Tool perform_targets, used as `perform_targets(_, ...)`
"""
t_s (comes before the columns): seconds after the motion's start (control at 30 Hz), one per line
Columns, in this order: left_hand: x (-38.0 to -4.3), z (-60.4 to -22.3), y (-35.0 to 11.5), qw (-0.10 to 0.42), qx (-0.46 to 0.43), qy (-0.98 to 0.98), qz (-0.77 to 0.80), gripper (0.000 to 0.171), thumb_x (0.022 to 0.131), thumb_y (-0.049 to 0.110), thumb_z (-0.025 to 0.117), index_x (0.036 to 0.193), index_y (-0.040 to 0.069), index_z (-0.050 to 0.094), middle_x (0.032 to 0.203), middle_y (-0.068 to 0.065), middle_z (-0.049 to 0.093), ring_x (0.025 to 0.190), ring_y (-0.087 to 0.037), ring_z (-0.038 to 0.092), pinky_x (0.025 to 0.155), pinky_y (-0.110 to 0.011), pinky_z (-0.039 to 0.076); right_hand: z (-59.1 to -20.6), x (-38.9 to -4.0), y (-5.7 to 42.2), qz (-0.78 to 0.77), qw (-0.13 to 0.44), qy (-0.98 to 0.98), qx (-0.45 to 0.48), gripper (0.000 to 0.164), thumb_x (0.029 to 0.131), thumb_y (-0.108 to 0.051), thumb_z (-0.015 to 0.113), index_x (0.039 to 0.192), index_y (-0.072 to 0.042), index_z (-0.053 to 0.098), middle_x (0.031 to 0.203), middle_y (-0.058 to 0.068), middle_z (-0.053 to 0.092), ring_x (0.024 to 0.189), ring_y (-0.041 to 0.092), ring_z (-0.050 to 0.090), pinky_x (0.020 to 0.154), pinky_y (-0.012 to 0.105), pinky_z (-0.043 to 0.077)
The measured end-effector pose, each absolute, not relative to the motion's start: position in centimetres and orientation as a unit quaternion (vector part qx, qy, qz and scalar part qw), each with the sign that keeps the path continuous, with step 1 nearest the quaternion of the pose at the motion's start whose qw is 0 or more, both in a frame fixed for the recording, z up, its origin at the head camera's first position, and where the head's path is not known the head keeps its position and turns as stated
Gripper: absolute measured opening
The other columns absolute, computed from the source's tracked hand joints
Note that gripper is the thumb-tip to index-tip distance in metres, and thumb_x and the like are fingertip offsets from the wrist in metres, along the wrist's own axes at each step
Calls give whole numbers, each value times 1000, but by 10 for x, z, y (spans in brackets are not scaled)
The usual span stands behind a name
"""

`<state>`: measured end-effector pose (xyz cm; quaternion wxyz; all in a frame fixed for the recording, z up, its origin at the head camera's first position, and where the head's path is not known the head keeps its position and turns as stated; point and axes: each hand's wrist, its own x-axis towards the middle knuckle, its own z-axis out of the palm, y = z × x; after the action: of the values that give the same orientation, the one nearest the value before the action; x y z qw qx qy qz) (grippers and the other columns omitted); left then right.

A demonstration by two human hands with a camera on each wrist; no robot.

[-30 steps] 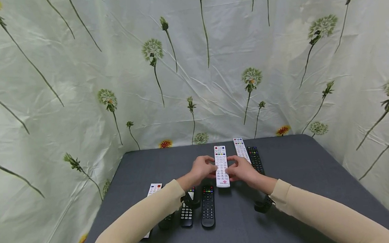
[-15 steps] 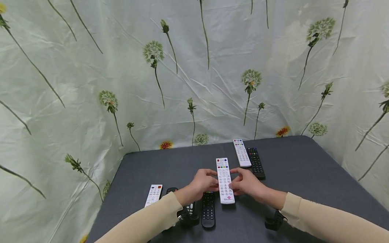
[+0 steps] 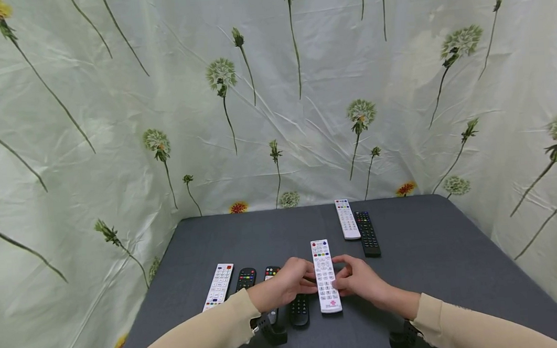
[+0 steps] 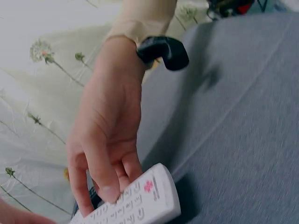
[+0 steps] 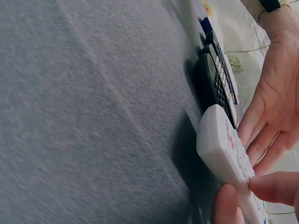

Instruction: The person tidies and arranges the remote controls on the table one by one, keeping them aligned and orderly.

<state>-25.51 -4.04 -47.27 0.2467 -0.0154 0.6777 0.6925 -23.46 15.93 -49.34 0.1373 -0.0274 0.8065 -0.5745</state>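
Note:
A white remote control [image 3: 325, 276] with rows of buttons and a pink logo sits between the two hands, close over the dark table. My right hand [image 3: 359, 280] pinches its right edge; the thumb [image 5: 275, 186] lies on the button face in the right wrist view. On the other side, my left hand [image 3: 286, 284] keeps its fingertips at the remote's left edge. Its fingers look extended in the right wrist view, where the palm [image 5: 280, 88] shows. Partly covered by the left hand is a black remote [image 3: 299, 315].
To the left lie a white remote [image 3: 218, 287], a black remote [image 3: 246, 278] and a black-and-white one [image 3: 271, 270], partly behind the left arm. At the back right rest another white remote [image 3: 347, 220] and a black one [image 3: 367, 232]. Flower-patterned cloth [image 3: 256, 117] hangs behind the table [image 3: 420, 256].
Both hands and the white remote between them have moved toward the person and slightly right. More of the remotes on the left now shows; the back pair has stayed put.

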Motion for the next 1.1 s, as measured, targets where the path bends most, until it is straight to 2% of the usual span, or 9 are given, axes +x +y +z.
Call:
perform_targets(0.2, -246, -471, -41, 285, -30, 639, 714, 40, 91, 8, 43, 120, -17, 55, 111, -29, 61, 100, -43, 63, 91, -53, 53, -499, -227, 161, -581, 156, 799, -19, 68, 84, -2, 75, 143, 6, 42, 89, 12, 67, 78, 22, 66, 68, 40, 59)
perform_targets(0.33, -242, -470, -43, 323, -31, 610, 723, 48, 91, 10, 40, 126, -22, 49, 121, -33, 57, 114, -51, 55, 99, -59, 46, -501, -224, 160, -586, 161, 794, -22, 68, 84, -1, 75, 142, 8, 42, 89, 13, 66, 77, 22, 66, 68, 39, 59)
perform_targets(0.47, -241, -466, -43, 342, -31, 596, 726, 54, 91, 10, 36, 133, -25, 41, 131, -39, 49, 128, -54, 44, 104, -61, 40, -503, -223, 161, -591, 163, 790, -24, 68, 84, -2, 75, 142, 8, 42, 89, 13, 66, 78, 22, 67, 68, 39, 60)
perform_targets(0.6, -238, -464, -41, 328, -38, 596, 732, 57, 94, 12, 35, 136, -26, 36, 139, -43, 41, 135, -56, 35, 109, -61, 33, -505, -221, 161, -589, 168, 790, -29, 67, 84, -3, 76, 141, 9, 42, 88, 12, 67, 76, 22, 67, 67, 39, 59)
perform_targets(0.77, -232, -466, -36, 290, -50, 601, 743, 57, 98, 16, 36, 138, -24, 36, 143, -45, 35, 137, -58, 29, 113, -61, 27, -508, -219, 161, -583, 172, 794, -36, 67, 83, -5, 76, 139, 11, 44, 85, 10, 67, 72, 21, 67, 65, 38, 59)
perform_targets(1.1, -230, -467, -35, 266, -60, 596, 755, 60, 99, 15, 37, 142, -26, 25, 146, -48, 25, 139, -59, 22, 115, -61, 22, -508, -218, 160, -579, 174, 796, -34, 68, 83, -7, 77, 140, 10, 45, 85, 10, 67, 71, 20, 66, 64, 37, 59)
